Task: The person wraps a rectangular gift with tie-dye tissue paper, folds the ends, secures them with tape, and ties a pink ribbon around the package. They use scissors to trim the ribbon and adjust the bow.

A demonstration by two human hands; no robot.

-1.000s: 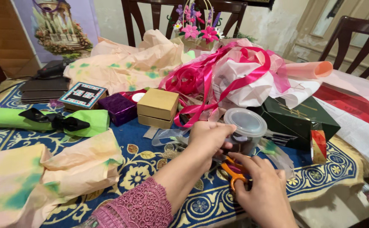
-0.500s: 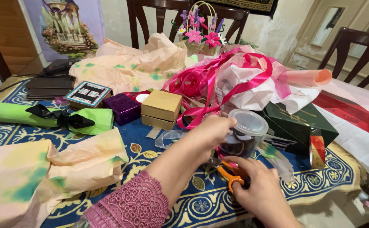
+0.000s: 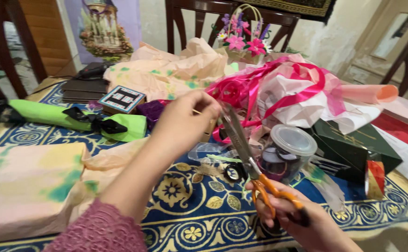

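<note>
Looking down through our head camera, we see our right hand (image 3: pixel 302 219) at five o'clock, fingers clenched through the orange handles of a pair of scissors (image 3: pixel 248 158), whose blades angle up toward the middle of the view. At the centre, our left hand (image 3: pixel 185 123) is raised above the table, fingertips pinched together right at the blade tips; whatever they grip is too thin to make out. Just beside the scissors, toward three o'clock, a clear round tub (image 3: pixel 285 154) with a lid stands on the blue patterned tablecloth (image 3: pixel 199 224). At twelve o'clock lies a tangle of pink ribbon (image 3: pixel 278 88) over pale tissue paper, with a flower basket (image 3: pixel 243 39) behind it. At nine o'clock a green wrapped parcel (image 3: pixel 73 119) wears a black bow, and at eight o'clock sits a parcel (image 3: pixel 31 186) in peach paper with green blotches. A dark green box (image 3: pixel 353 147) rests at three o'clock. We judge the main risk to be the blades closing so near our left fingertips that they nick them.
</note>
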